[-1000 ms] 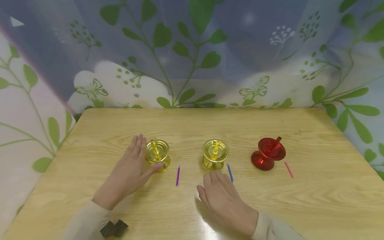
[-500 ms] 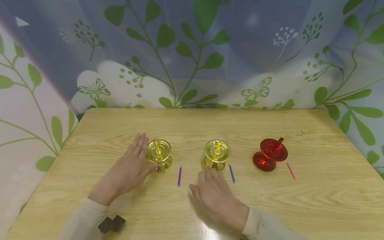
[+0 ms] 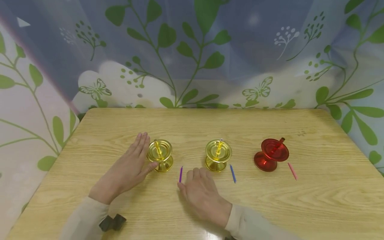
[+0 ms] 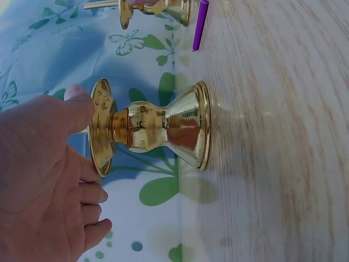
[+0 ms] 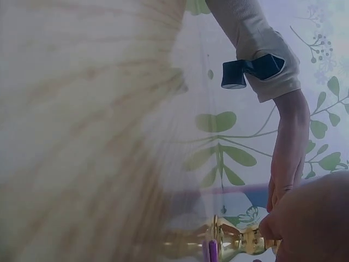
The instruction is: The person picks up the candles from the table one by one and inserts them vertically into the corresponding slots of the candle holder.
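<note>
My left hand [image 3: 124, 173] lies along the left side of a gold candle holder [image 3: 163, 160], fingers straight in the head view. Its thumb is right at the dish rim in the left wrist view, where the holder [image 4: 144, 128] stands upright on its foot. My right hand [image 3: 205, 196] is low over the table, back of the hand up, fingers bent downward. Its thumb tip overlaps the near end of a thin purple candle [image 3: 181, 173] lying on the wood. In the right wrist view the purple candle [image 5: 213, 251] shows apart from the hand. The right fingertips are mostly hidden.
A second gold candle holder [image 3: 216, 161] stands mid-table, with a blue candle [image 3: 232, 173] at its right. Farther right, a red candle holder [image 3: 267, 160] stands near a pink candle [image 3: 292, 171]. Leaf-patterned cloth [image 3: 192, 50] hangs behind the wooden table [image 3: 195, 123].
My right hand has slid left, from in front of the middle holder to the purple candle. The left hand has stayed at its holder, with its thumb drawn slightly back.
</note>
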Demonstrator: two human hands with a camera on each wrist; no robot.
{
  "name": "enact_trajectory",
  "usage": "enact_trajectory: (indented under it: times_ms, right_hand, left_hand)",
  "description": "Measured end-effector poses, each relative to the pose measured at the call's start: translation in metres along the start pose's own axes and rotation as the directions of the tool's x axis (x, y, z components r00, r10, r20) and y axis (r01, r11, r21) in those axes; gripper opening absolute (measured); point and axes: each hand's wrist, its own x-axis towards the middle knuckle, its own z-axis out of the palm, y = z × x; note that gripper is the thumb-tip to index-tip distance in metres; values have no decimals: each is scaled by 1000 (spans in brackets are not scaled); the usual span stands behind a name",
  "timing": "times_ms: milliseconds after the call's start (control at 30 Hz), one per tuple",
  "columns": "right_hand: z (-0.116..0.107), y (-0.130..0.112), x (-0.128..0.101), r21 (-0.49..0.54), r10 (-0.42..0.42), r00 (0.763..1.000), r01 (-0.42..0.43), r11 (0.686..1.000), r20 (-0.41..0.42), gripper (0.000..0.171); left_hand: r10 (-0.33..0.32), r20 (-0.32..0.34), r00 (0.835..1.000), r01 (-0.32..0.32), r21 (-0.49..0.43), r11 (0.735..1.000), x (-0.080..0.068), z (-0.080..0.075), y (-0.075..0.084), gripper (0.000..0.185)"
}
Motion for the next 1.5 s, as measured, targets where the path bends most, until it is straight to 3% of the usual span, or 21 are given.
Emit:
enact_trajectory:
  times_ms: [233,833,1300,1500]
  right_hand:
    - [4,-6,5,13,10,1000,-10,1000,-11,35]
    - [12,-14,25,-111,56,995,-66,992,-85,37]
    - [14,-14,40,-171,157,982,-138,975,103,36]
    - [13,-18,45,-183,204,956,-166,969,211,14]
  left_hand:
    - [2,-7,1000,-2,8,1000,1,1,0,79]
    - [6,-9,1000,-5,10,1000,2,2,1,74]
    - [11,-17,1000,-10,28,1000,2,2,1,74]
    - [14,-16,1000,-14,26,1000,2,3,1,74]
